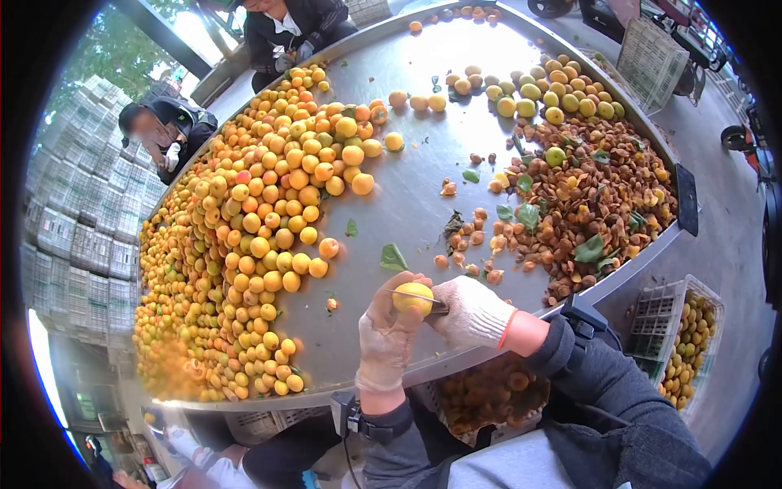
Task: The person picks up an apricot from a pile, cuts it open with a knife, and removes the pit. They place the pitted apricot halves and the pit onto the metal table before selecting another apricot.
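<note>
Near the front edge of the metal table [366,261], my gloved left hand [387,334] is closed around a yellow apricot [413,299]. My gloved right hand [472,311] is beside it, fingers wrapped round a small knife, whose thin blade [399,292] lies across the apricot. The knife's handle is mostly hidden in the glove. A green leaf [393,257] lies just beyond my hands. To their left spreads a large heap of apricots [269,196]. Brown pits and scraps [590,196] are piled on the right.
Two people [295,33] [167,130] are at the table's far left side. Greener fruit [570,88] sits at the back right. A crate of fruit [688,342] stands at the lower right; another container [489,391] is below the table edge. Stacked crates [90,204] rise at left.
</note>
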The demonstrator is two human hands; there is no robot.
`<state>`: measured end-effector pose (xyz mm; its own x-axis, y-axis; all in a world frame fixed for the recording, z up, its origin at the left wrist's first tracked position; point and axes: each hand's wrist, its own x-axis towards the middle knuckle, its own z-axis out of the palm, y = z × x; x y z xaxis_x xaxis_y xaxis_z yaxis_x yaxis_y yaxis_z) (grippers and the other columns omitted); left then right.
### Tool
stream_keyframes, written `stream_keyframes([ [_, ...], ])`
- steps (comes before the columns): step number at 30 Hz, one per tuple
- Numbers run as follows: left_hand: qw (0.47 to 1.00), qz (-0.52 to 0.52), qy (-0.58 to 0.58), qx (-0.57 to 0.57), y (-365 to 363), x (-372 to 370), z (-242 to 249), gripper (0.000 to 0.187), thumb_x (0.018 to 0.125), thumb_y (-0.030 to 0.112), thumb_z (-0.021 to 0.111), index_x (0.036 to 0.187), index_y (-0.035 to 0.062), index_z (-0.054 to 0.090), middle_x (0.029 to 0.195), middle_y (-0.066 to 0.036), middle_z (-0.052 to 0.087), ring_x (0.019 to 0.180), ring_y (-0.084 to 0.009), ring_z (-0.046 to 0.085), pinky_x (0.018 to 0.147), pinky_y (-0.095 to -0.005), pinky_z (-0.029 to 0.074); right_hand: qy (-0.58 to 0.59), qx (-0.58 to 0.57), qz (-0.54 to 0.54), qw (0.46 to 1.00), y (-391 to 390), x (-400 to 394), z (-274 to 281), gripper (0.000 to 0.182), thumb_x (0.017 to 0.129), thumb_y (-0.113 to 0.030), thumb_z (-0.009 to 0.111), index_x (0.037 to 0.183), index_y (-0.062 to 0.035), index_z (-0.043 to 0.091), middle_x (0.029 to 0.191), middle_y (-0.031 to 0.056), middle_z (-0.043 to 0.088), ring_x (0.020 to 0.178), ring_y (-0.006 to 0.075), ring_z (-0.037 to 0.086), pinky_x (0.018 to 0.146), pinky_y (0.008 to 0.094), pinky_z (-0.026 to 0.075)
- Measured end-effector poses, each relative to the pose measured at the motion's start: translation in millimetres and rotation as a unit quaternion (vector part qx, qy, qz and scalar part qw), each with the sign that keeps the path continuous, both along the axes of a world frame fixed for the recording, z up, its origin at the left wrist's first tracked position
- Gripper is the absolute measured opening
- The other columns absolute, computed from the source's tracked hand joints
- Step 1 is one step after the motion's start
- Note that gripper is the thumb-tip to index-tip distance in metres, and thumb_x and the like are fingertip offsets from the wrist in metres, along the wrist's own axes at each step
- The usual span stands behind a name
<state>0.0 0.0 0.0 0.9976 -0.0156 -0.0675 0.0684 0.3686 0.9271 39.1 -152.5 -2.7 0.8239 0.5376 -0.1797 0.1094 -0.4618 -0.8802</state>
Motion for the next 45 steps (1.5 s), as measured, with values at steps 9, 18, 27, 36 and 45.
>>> stream_keyframes([
  [9,0.997,0.075,-0.001,0.036,-16.5,-2.0,-1.8,0.052,0.079,0.021,0.078,0.121,0.0,0.056,0.115,-0.01,0.062,0.101,-0.0174,0.059,0.094,-0.0326,0.046,-0.169,0.036,-0.06,0.983,-4.7,2.4,-0.3,0.019,0.078,-0.009,0.059,0.095,-0.0096,0.067,0.078,0.0177,0.064,0.075,0.0367,0.063,0.067,0.0419,0.05],
  [18,0.991,0.121,-0.053,0.017,-25.2,0.2,6.9,0.052,0.077,0.018,0.08,0.121,0.0016,0.057,0.111,-0.009,0.064,0.099,-0.0174,0.06,0.093,-0.0319,0.047,-0.167,0.05,-0.077,0.982,4.9,2.6,-11.3,0.018,0.076,-0.011,0.063,0.094,-0.0108,0.067,0.08,0.0158,0.066,0.077,0.036,0.064,0.065,0.0419,0.05],
  [27,0.865,0.082,-0.132,0.477,-17.2,-2.3,5.3,0.059,0.077,0.015,0.08,0.128,0.0017,0.053,0.118,-0.01,0.06,0.106,-0.018,0.058,0.093,-0.0299,0.047,-0.158,0.017,-0.055,0.986,1.2,2.5,-11.3,0.017,0.075,-0.012,0.064,0.092,-0.0121,0.066,0.08,0.0153,0.066,0.075,0.0367,0.063,0.065,0.0418,0.05],
  [36,0.993,0.115,0.009,-0.012,-26.4,-2.1,0.4,0.065,0.071,0.008,0.083,0.127,-0.0006,0.052,0.115,-0.01,0.061,0.104,-0.0165,0.059,0.091,-0.0274,0.048,-0.195,-0.001,-0.092,0.976,5.7,-3.4,-11.1,0.015,0.077,-0.012,0.061,0.09,-0.0088,0.066,0.078,0.0163,0.065,0.074,0.0378,0.062,0.064,0.0418,0.05],
  [45,0.988,0.056,-0.006,0.145,-12.6,0.0,2.6,0.054,0.071,-0.001,0.08,0.119,-0.002,0.056,0.108,-0.011,0.063,0.095,-0.0146,0.061,0.087,-0.0262,0.049,0.127,0.136,0.136,0.973,-16.2,14.8,2.1,0.018,0.084,-0.016,0.059,0.087,-0.0023,0.07,0.076,0.0193,0.066,0.067,0.024,0.063,0.066,0.0342,0.049],
])
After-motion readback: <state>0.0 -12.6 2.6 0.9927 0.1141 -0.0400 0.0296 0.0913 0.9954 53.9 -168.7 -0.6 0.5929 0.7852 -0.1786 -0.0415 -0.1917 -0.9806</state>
